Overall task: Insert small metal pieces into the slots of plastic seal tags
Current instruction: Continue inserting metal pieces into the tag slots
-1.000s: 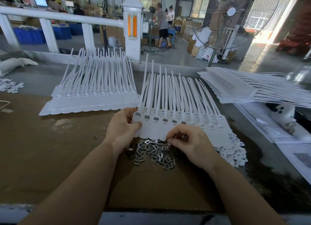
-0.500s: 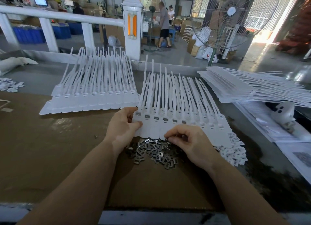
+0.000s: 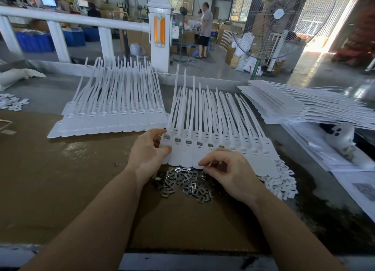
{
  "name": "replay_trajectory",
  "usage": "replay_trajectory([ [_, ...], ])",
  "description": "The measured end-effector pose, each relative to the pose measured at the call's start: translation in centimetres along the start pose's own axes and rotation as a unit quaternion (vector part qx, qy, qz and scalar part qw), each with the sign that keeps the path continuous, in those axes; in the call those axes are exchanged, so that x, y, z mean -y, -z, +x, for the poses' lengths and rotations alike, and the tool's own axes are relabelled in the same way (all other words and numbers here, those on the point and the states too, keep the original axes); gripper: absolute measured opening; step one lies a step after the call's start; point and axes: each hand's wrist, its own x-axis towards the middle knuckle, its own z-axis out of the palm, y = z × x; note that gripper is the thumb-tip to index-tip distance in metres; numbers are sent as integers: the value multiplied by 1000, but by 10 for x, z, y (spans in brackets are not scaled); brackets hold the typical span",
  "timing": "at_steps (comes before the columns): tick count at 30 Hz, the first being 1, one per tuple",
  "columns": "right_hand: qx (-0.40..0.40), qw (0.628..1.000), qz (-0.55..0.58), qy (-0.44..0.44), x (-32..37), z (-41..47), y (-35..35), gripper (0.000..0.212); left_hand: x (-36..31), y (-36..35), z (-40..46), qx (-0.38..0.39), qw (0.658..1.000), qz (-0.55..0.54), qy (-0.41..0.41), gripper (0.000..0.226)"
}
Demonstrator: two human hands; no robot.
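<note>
Left grip (image 3: 149,151) pinching, right (image 3: 227,169) curled

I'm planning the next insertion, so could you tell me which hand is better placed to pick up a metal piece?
Right. The right hand hovers at the metal pieces, while the left hand grips the seal tags.

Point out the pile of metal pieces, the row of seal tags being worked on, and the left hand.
pile of metal pieces (image 3: 182,182), head view, middle of the heap.
row of seal tags (image 3: 239,149), head view, a flat tag body.
left hand (image 3: 149,152), head view, back of the hand.

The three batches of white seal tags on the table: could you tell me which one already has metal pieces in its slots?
The middle batch, gripped by the left hand; its leftmost slots show metal.
</note>
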Motion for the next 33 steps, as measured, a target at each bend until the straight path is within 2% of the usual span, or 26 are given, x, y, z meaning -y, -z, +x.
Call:
replay_trajectory([
  [9, 16, 1000, -18, 19, -1, 1, -2, 6, -2, 0, 0, -1, 1000, 0, 2, 44],
  [18, 29, 991, -126, 39, 3, 2, -6, 14, 1, -2, 2, -8, 1000, 10, -3, 46],
  [27, 37, 994, -100, 35, 2, 3, -6, 5, 0, -1, 1, -4, 1000, 5, 0, 46],
  [33, 45, 995, -83, 36, 2, 2, -5, 7, -2, -1, 0, 2, 1000, 4, 5, 46],
])
